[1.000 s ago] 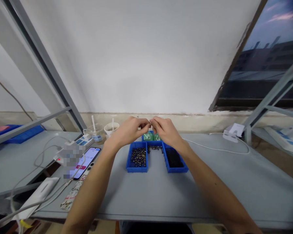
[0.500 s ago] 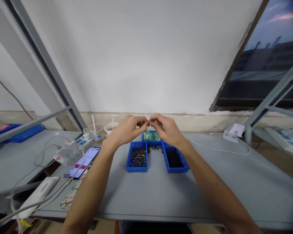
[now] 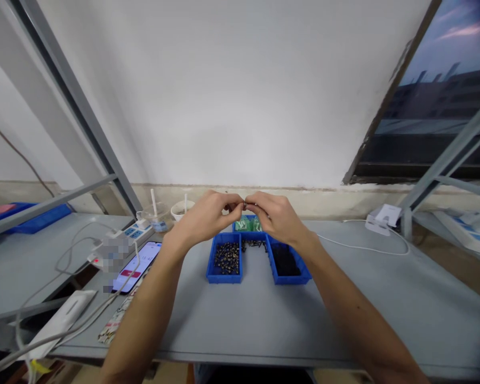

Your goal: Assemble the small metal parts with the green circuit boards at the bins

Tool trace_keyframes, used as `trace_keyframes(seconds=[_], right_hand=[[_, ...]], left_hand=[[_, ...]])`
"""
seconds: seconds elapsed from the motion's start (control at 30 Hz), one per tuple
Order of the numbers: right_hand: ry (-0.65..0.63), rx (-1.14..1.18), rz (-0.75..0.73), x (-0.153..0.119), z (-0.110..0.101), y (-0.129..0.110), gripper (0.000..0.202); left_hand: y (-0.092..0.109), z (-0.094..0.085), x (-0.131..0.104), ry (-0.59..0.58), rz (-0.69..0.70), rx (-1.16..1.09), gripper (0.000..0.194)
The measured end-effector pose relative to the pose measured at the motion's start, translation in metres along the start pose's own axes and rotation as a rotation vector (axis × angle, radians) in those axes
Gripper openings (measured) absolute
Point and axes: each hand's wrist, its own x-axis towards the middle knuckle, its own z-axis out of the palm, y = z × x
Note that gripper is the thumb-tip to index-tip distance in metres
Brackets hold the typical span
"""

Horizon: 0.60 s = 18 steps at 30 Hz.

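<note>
Left hand (image 3: 210,217) and right hand (image 3: 279,217) both pinch a small metal piece (image 3: 245,205) between them, up above the desk (image 3: 256,320), blue bin (image 3: 224,278) of metal fittings (image 3: 227,258) lower in view

At the clock's centre, the tiny pinched piece (image 3: 245,205) glints like metal. Towards half past six, a smooth plastic bin (image 3: 224,279) holds shiny metal fasteners (image 3: 226,258); at five o'clock, another plastic bin (image 3: 292,279) holds matt black pieces (image 3: 285,260). The phone screen (image 3: 142,260) at eight is glossy, the wall (image 3: 240,96) at twelve matt, the worktop (image 3: 248,320) at six smooth.
</note>
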Motion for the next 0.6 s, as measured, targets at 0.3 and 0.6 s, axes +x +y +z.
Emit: trace_keyframes(seconds=[0.3,0.6], right_hand=[[-0.001,0.090,0.129,0.002,0.001,-0.009,0.024],[-0.114,0.456,0.353,0.004,-0.003,-0.010,0.033]], left_hand=[[0.004,-0.003,-0.003,0.002,0.005,-0.034,0.031],[0.004,-0.001,-0.003,-0.028,0.014,-0.012,0.033]])
